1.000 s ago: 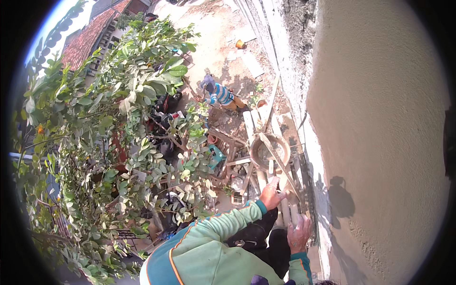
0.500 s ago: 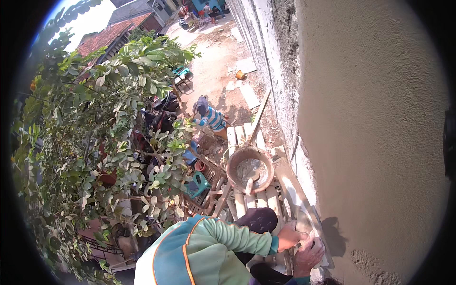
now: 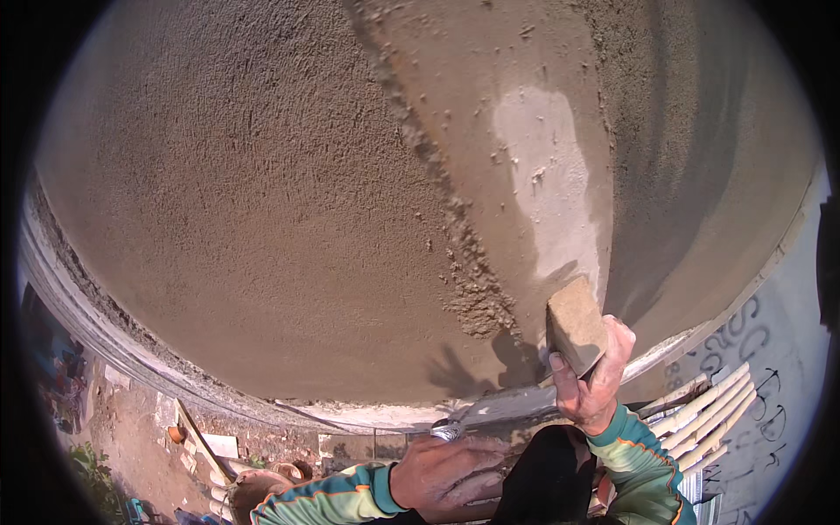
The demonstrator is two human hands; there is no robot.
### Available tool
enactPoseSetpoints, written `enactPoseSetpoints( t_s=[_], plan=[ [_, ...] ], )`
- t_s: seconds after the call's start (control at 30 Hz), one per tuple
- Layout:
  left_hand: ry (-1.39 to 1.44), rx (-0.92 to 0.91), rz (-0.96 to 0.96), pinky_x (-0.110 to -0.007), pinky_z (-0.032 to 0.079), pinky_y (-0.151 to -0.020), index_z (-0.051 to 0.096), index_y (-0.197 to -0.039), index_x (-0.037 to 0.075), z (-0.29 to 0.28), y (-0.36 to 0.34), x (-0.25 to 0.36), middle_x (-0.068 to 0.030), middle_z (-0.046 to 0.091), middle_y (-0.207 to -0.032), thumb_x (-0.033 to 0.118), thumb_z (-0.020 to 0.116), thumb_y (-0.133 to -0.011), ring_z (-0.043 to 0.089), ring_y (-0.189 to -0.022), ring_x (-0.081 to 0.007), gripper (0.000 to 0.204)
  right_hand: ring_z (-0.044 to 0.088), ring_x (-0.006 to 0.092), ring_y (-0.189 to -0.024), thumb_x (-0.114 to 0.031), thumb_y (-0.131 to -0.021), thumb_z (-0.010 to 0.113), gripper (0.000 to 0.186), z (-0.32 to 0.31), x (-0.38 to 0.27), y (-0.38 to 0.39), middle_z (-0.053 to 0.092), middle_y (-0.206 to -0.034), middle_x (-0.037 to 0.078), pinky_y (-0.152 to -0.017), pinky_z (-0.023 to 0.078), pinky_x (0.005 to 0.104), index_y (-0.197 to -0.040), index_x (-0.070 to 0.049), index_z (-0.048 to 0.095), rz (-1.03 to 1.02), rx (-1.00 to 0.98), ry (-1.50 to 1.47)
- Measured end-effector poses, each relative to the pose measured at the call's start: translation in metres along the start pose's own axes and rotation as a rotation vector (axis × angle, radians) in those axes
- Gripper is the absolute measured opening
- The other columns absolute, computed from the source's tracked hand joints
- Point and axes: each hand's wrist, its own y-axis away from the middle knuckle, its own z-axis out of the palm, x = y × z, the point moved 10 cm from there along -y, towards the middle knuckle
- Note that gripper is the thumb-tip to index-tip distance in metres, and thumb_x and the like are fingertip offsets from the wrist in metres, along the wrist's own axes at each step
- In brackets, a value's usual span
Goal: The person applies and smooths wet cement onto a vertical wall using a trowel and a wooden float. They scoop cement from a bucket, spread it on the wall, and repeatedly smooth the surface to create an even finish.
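My right hand [image 3: 597, 381] is closed round a tan rectangular block [image 3: 577, 322], its thumb on one side and its fingers on the other. The block is up at the plastered wall [image 3: 289, 227], at the lower end of a pale, smooth patch [image 3: 551, 175]; whether it touches the wall I cannot tell. Lower and to the left, my left hand [image 3: 446, 477] has its fingers curled. A small silvery thing [image 3: 447, 430] shows at its upper edge, too little to name, and the curled fingers hide what they hold.
A rough mortar ridge [image 3: 446, 201] runs down the wall, left of the pale patch. Below left are a tub [image 3: 254, 490], a leaning wooden plank [image 3: 201, 442] and an orange bucket [image 3: 177, 434] on the ground. Bamboo poles [image 3: 704, 411] lie at the right, before a grey wall with writing.
My view has swung from the yard and scaffold to the wall. My hands, close together before, are now apart; the right one is raised to the wall with the block.
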Motion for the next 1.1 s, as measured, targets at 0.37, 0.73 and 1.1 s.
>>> enactPoseSetpoints(
  t_s=[0.37, 0.73, 1.1],
  plan=[
    [-0.118, -0.276, -0.13, -0.044, 0.062, -0.079, 0.069, -0.128, 0.009, 0.11, 0.062, -0.118, -0.0141, 0.076, -0.118, 0.025, 0.076, -0.095, 0.076, -0.091, -0.0341, 0.037, 0.068, 0.03, -0.113, -0.026, -0.099, 0.076, 0.053, -0.114, 0.104, -0.337, 0.068, -0.126, 0.015, -0.099, 0.054, 0.0413, -0.141, 0.001, 0.058, -0.002, 0.273, -0.004],
    [-0.034, -0.304, -0.146, -0.05, 0.06, -0.082, 0.067, -0.124, 0.009, 0.097, 0.061, -0.111, -0.0142, 0.073, -0.117, 0.025, 0.07, -0.097, 0.072, -0.096, -0.0412, 0.032, 0.063, 0.0422, -0.118, -0.008, -0.079, 0.081, 0.068, 0.034, -0.007, -0.126, 0.058, -0.127, 0.019, -0.099, 0.055, 0.0468, -0.14, -0.004, 0.053, -0.081, 0.135, 0.188],
    [-0.004, -0.43, 0.011, -0.045, 0.062, -0.077, 0.068, -0.129, 0.008, 0.122, 0.08, -0.082, -0.0128, 0.072, -0.116, 0.026, 0.072, -0.095, 0.074, -0.09, -0.0343, 0.039, 0.07, 0.0305, -0.104, -0.024, -0.091, 0.08, 0.046, -0.093, -0.02, -0.381, 0.074, -0.112, 0.019, -0.092, 0.055, 0.0411, -0.125, 0.004, 0.065, -0.117, 0.397, 0.039]
  ],
)
